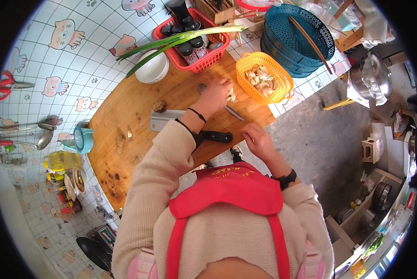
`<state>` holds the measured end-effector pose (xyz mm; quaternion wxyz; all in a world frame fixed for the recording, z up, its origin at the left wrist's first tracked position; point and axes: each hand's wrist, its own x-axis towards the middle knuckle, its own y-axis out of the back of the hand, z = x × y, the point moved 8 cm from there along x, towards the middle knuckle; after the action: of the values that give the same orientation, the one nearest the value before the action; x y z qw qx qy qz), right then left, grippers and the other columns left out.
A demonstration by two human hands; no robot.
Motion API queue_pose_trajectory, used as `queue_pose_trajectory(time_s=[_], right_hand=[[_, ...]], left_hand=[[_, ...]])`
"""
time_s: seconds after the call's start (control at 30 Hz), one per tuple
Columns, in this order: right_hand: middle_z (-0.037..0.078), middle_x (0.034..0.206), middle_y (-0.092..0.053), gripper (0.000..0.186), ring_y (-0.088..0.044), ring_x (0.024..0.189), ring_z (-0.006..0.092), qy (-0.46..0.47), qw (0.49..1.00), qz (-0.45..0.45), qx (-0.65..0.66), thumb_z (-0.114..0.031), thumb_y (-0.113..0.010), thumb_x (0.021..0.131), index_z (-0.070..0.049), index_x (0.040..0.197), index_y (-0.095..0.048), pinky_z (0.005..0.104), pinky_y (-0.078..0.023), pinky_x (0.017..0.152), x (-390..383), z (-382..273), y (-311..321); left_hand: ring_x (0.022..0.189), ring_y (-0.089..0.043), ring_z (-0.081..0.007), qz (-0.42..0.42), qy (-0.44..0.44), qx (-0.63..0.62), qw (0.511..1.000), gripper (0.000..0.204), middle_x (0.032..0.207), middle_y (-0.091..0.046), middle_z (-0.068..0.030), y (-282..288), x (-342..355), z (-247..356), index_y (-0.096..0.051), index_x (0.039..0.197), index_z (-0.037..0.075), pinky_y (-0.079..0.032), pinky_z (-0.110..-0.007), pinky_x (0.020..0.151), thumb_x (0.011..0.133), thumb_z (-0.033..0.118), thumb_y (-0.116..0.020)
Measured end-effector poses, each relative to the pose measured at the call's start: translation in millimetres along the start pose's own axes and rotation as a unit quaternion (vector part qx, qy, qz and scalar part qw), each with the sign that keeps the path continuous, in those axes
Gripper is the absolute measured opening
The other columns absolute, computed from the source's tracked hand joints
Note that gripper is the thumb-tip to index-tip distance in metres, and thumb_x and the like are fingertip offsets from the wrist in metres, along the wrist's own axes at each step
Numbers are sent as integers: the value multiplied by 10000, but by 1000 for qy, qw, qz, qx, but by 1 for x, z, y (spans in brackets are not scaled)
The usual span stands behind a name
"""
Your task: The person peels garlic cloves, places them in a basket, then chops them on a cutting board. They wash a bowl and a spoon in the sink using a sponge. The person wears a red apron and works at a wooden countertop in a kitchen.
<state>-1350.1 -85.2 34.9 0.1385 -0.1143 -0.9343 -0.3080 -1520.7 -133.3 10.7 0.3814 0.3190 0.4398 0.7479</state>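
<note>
My left hand [215, 96] reaches over the wooden counter, fingers bent and drawn together, right beside some pale garlic cloves [232, 96]. Whatever its fingertips may hold is hidden. At the counter's front right edge hovers my right hand [259, 142], fingers curled in with nothing showing in them. Between the hands lies a narrow metal blade [235, 113], partly hidden by my left hand. A cleaver [164, 120] rests under my left forearm, its black handle [218, 136] pointing right. Next to its blade sits a brown knob of ginger [159, 106]. Garlic [263, 80] fills part of a yellow basket [283, 96].
Behind are a white bowl [152, 69] and a red basket [211, 60] of jars, with a long green onion [180, 38] across them. Blue-green stacked baskets [283, 51] stand back right. A light-blue container [83, 139] is at left. Grey floor [311, 135] lies right.
</note>
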Motion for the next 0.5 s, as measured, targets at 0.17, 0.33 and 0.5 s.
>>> queue_pose_trajectory(time_s=[0.17, 0.33, 0.5], right_hand=[[126, 869, -565, 150, -574, 753, 309, -34, 997, 68, -17, 0, -579, 740, -37, 885, -569, 350, -476, 637, 1, 7, 9], [110, 924, -565, 181, -572, 790, 299, -85, 985, 86, -125, -52, -568, 730, -44, 910, -589, 369, -468, 663, 1, 13, 9], [68, 991, -564, 240, -526, 900, 256, -4, 988, -14, -151, -53, -548, 687, -55, 923, -589, 359, -404, 750, 5, -9, -30]], left_hand=[[952, -530, -318, -9, -16, -139, 990, 352, 1050, -548, -162, -2, -14, 19, -542, 1073, 23, -431, -356, 825, 729, -35, -499], [871, -561, -272, 55, 19, -224, 973, 313, 1002, -558, -152, 6, -17, 13, -540, 1072, 31, -455, -312, 757, 778, -46, -468], [777, -575, -276, 77, 55, -180, 979, 201, 884, -589, -132, 7, -24, 5, -578, 955, 35, -467, -325, 693, 768, -7, -515]])
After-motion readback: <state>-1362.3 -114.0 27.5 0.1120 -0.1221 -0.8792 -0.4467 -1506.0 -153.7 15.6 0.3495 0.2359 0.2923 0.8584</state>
